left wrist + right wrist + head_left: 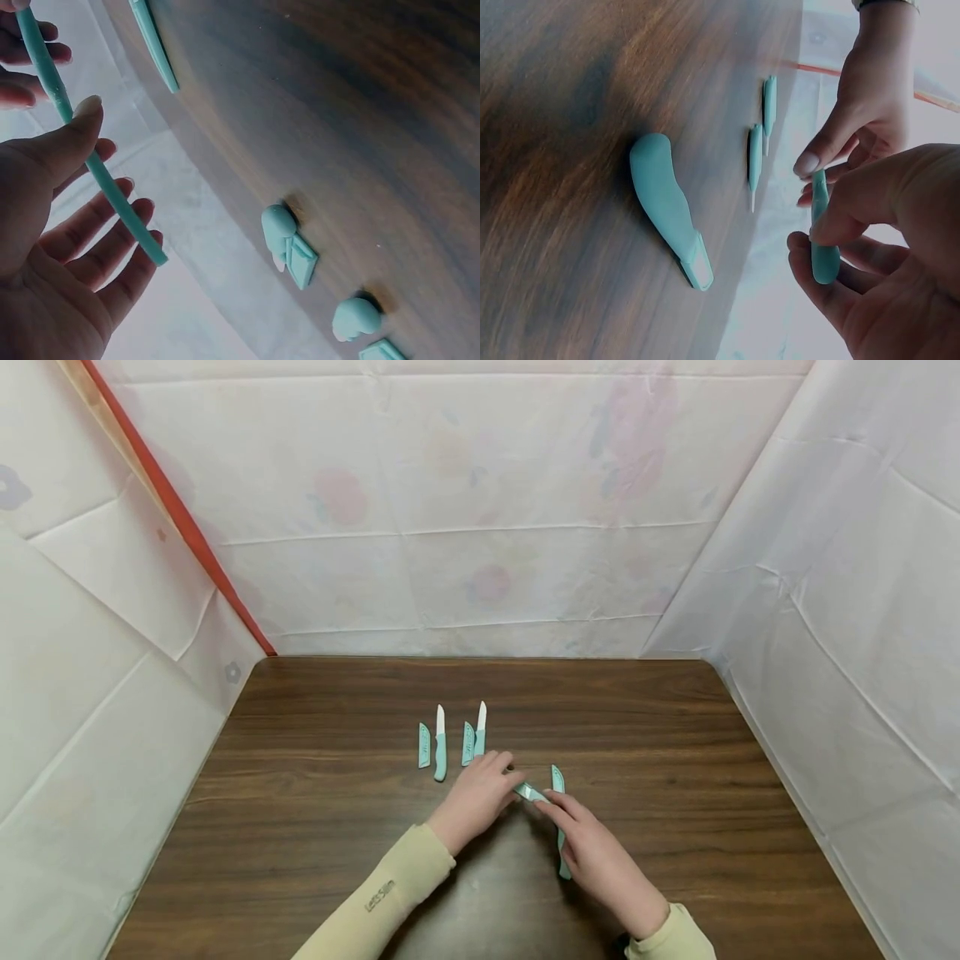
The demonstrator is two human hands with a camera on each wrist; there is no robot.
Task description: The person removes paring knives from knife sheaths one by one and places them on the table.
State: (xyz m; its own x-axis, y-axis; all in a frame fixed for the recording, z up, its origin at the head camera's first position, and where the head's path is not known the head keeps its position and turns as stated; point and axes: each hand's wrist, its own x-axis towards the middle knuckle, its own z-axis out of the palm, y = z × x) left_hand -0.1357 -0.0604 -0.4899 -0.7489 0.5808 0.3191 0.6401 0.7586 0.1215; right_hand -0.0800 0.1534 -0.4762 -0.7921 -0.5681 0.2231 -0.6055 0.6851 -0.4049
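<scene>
Between both hands, above the table, is a mint-green paring knife (530, 792) that looks sheathed, seen edge-on in the left wrist view. My left hand (480, 787) pinches it on the sheath side between thumb and fingers. The handle end is held by my right hand (596, 856), thumb on top, as the right wrist view shows. Under the right hand lies another sheathed knife (664, 199), partly hidden in the head view. Beyond the left hand lie two bare knives with white blades, one knife (440, 756) at left and another knife (481, 727) nearer the hand.
A mint-green sheath (423, 746) lies left of the first bare knife, and a second sheath (468, 745) beside the other. The brown wooden table (300, 827) is bounded by white patterned sheeting (480, 485) at the back and both sides.
</scene>
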